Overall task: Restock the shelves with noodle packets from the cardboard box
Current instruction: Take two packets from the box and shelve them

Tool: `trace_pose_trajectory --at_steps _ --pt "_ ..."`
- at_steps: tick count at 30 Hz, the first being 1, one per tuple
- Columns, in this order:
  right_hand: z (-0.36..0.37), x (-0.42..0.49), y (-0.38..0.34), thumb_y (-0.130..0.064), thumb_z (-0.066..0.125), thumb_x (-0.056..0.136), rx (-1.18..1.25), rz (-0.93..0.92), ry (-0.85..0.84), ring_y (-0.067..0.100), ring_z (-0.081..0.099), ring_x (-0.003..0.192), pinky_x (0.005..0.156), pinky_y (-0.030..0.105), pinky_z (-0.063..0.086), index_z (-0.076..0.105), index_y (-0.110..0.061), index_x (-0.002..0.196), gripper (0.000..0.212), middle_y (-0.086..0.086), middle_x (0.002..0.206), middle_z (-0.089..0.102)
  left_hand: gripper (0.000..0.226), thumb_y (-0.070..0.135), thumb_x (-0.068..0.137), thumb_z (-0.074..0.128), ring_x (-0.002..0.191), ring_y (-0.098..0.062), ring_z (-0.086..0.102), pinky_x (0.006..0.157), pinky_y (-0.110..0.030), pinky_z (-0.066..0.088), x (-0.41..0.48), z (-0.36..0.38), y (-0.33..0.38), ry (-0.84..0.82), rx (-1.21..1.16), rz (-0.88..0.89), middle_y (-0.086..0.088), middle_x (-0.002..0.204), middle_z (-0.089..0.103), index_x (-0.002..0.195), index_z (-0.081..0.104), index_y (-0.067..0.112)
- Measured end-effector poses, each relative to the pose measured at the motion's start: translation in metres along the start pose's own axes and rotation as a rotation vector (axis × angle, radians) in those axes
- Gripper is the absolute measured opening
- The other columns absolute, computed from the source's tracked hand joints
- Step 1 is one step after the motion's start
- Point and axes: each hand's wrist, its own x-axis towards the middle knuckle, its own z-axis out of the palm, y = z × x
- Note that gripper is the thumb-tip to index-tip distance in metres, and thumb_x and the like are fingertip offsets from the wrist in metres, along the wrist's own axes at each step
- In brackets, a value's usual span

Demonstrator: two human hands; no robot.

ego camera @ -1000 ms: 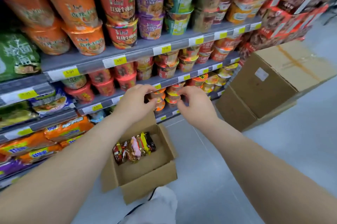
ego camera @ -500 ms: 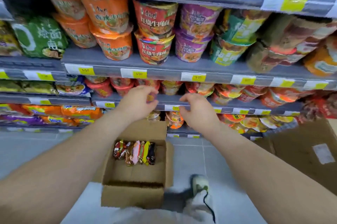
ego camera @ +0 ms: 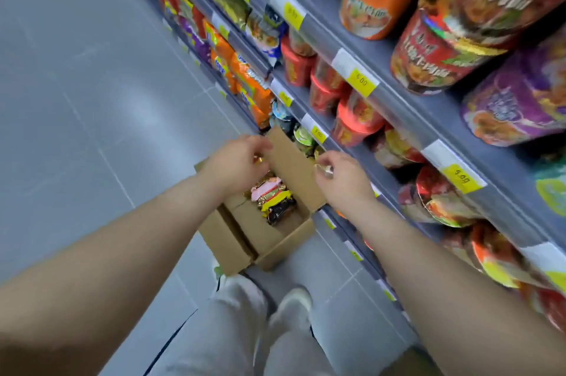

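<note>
I note the left hand (ego camera: 237, 161) and right hand (ego camera: 344, 181), fingers curled, either side of the raised flap of the open cardboard box (ego camera: 284, 240) on the floor (ego camera: 92, 100) beside the shelves (ego camera: 407, 112), noodle packets (ego camera: 274, 202) inside; held contents indeterminable.

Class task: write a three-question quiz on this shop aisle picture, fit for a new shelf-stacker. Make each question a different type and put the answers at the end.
1. True or false: the cardboard box stands on the floor with its top flaps open.
2. Where do the noodle packets lie in the box?
A) filling it to the brim
B) bunched at the end farther from the person
C) stacked on a closed lid
3. Fill in: the ___ hand is the one nearer the shelves.

Key: 1 true; 2 B; 3 right hand.
</note>
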Motion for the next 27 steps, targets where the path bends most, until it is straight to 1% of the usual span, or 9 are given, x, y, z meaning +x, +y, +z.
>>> trace_pose_trajectory --at_steps 4,8,11,14,16,19,22,25,27 --pt "0.078 0.028 0.034 -0.019 0.055 0.086 -0.051 0.037 -0.167 0.028 0.053 0.108 0.092 0.036 0.044 0.06 -0.015 0.115 0.029 0.008 0.119 0.059 0.034 0.026 0.09 0.058 0.11 -0.023 0.056 0.087 -0.027 0.042 0.012 0.064 -0.048 -0.044 -0.046 -0.107 -0.003 0.119 0.061 0.124 0.058 0.02" --pt "0.166 0.052 0.088 -0.018 0.055 0.088 -0.094 0.092 -0.278 0.032 0.051 0.112 0.093 0.035 0.04 0.059 -0.009 0.117 0.03 0.014 0.118 0.059 0.036 0.028 0.09 0.056 0.111 -0.024 0.056 0.089 -0.03 0.044 0.041 0.15 -0.104 -0.127 -0.039 -0.186 -0.003 0.125 0.059 0.126 0.056 0.02" --pt "0.232 0.076 0.137 -0.021 0.053 0.089 -0.133 0.11 -0.316 0.03 0.05 0.112 0.09 0.032 0.039 0.058 -0.012 0.116 0.029 0.011 0.117 0.058 0.036 0.029 0.089 0.056 0.111 -0.023 0.056 0.09 -0.032 0.046 0.07 0.223 -0.148 -0.173 -0.044 -0.209 -0.001 0.127 0.059 0.124 0.056 0.022" --pt "0.294 0.104 0.181 -0.023 0.053 0.088 -0.128 0.115 -0.323 0.028 0.05 0.112 0.09 0.033 0.041 0.057 -0.016 0.116 0.029 0.008 0.115 0.058 0.038 0.029 0.091 0.055 0.109 -0.026 0.057 0.089 -0.034 0.048 0.099 0.29 -0.185 -0.221 0.005 -0.209 -0.004 0.123 0.06 0.128 0.054 0.02" --pt "0.33 0.123 0.203 -0.024 0.053 0.088 -0.157 0.08 -0.339 0.027 0.05 0.113 0.092 0.034 0.042 0.057 -0.017 0.117 0.03 0.007 0.118 0.058 0.04 0.031 0.091 0.054 0.111 -0.026 0.056 0.089 -0.033 0.047 0.119 0.326 -0.206 -0.231 0.041 -0.195 -0.007 0.125 0.058 0.13 0.052 0.02" --pt "0.381 0.151 0.229 -0.023 0.056 0.086 -0.243 -0.025 -0.349 0.028 0.051 0.113 0.093 0.033 0.043 0.058 -0.016 0.118 0.033 0.007 0.121 0.058 0.04 0.029 0.093 0.053 0.113 -0.022 0.055 0.088 -0.029 0.045 0.148 0.378 -0.235 -0.21 0.021 -0.201 -0.002 0.127 0.058 0.131 0.052 0.022" --pt "0.421 0.174 0.249 -0.021 0.057 0.081 -0.319 -0.12 -0.385 0.03 0.054 0.109 0.086 0.037 0.048 0.06 -0.016 0.109 0.029 0.009 0.113 0.061 0.035 0.02 0.094 0.049 0.112 -0.022 0.056 0.088 -0.028 0.045 0.17 0.423 -0.254 -0.188 0.016 -0.172 -0.001 0.124 0.061 0.129 0.055 0.021" --pt "0.443 0.179 0.267 -0.015 0.056 0.082 -0.418 -0.189 -0.406 0.029 0.05 0.115 0.091 0.037 0.046 0.056 -0.016 0.118 0.036 0.008 0.121 0.056 0.039 0.01 0.092 0.047 0.108 -0.025 0.058 0.088 -0.031 0.048 0.183 0.46 -0.267 -0.194 -0.012 -0.132 -0.004 0.121 0.063 0.128 0.057 0.021" --pt "0.452 0.176 0.276 -0.012 0.057 0.082 -0.474 -0.237 -0.377 0.028 0.044 0.117 0.094 0.038 0.041 0.05 -0.015 0.125 0.044 0.007 0.123 0.05 0.043 0.011 0.089 0.051 0.109 -0.027 0.057 0.089 -0.034 0.049 0.184 0.479 -0.274 -0.198 -0.013 -0.144 -0.005 0.123 0.061 0.13 0.055 0.022"
